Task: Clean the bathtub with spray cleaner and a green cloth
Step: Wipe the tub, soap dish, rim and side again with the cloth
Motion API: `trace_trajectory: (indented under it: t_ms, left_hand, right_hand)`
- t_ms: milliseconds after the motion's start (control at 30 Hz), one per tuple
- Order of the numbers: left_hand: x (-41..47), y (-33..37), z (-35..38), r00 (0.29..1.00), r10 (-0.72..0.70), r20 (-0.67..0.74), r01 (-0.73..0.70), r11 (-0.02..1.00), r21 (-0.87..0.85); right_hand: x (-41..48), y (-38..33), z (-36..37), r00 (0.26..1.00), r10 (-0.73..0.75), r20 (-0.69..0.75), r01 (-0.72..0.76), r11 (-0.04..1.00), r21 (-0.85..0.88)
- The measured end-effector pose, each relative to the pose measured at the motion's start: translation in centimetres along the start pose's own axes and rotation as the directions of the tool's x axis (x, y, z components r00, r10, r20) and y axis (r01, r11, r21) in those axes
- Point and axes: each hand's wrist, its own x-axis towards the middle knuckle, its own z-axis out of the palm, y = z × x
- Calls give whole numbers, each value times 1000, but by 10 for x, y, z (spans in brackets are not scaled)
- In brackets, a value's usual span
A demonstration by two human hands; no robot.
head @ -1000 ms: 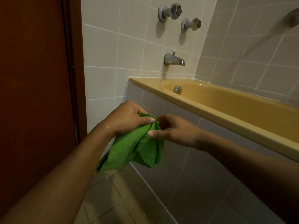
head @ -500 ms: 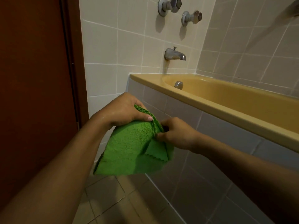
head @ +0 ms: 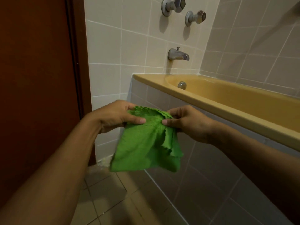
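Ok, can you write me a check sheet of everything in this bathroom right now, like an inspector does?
Surface: yellow bathtub with a metal fitting on its inner end; the cloth is not touching it.
Job's things: green cloth, crumpled, hanging in the air beside the tub; spray cleaner: nothing seen.
Clutter: pale crumbly bits at the foot of the wall.
Grippers: left hand and right hand each pinch the cloth's top edge.
Cables: nothing seen.
Surroundings: spout and two tap handles on the tiled wall; brown door to the left; tiled floor.
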Motion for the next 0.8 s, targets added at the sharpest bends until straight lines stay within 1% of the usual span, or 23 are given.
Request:
trace_trajectory:
  t_ms: [67, 100, 133, 200, 233, 300, 367, 433, 467, 533, 600, 700, 733, 800]
  left_hand:
    - [0, -25, -2, 999, -15, 46, 18, 998, -59]
    - [2, -36, 1, 998, -17, 61, 25, 992, -126]
    - [4, -45, 6, 997, -15, 77, 33, 973, -228]
    - [6, -50, 22, 995, 13, 103, 34, 900, -436]
    - [7, -47, 31, 994, 26, 106, 31, 865, -501]
    - [11, -38, 46, 998, 32, 62, 7, 838, -545]
    - [17, -27, 53, 998, 12, -65, -42, 875, -483]
    - [21, -14, 57, 981, 40, -192, -99, 945, -312]
    - [22, -8, 58, 974, 71, -215, -118, 969, -215]
    - [20, 2, 60, 969, 128, -212, -140, 989, -41]
    - [17, 10, 60, 965, 163, -204, -157, 987, 42]
    - [10, 19, 47, 949, 188, -255, -181, 982, 52]
    - [9, 19, 40, 948, 195, -252, -189, 981, 49]
    - [5, 16, 26, 969, 179, -170, -172, 984, 55]
  right_hand:
    - [-3, -3, -13, 999, 15, 34, -18, 994, 105]
    - [-4, -5, -19, 998, 32, 60, -39, 991, 125]
    - [-5, -5, -24, 995, 53, 88, -64, 990, 129]
    - [-9, -5, -32, 987, 98, 125, -112, 988, 110]
    - [-11, -5, -36, 985, 118, 127, -132, 986, 103]
    - [-15, -4, -43, 981, 157, 117, -168, 982, 87]
    - [-18, -3, -48, 978, 192, 78, -193, 981, 14]
    - [-18, -5, -47, 980, 195, 20, -193, 978, -82]
    - [-16, -5, -44, 981, 191, 12, -189, 977, -96]
    - [-12, -8, -33, 984, 173, 37, -170, 983, -63]
    - [-6, -7, -21, 989, 148, 24, -148, 989, -19]
    - [6, -8, -11, 996, 79, -43, -76, 995, 56]
    - [10, -9, -9, 997, 52, -52, -49, 996, 71]
    - [16, -17, -6, 997, 15, -81, -9, 997, 74]
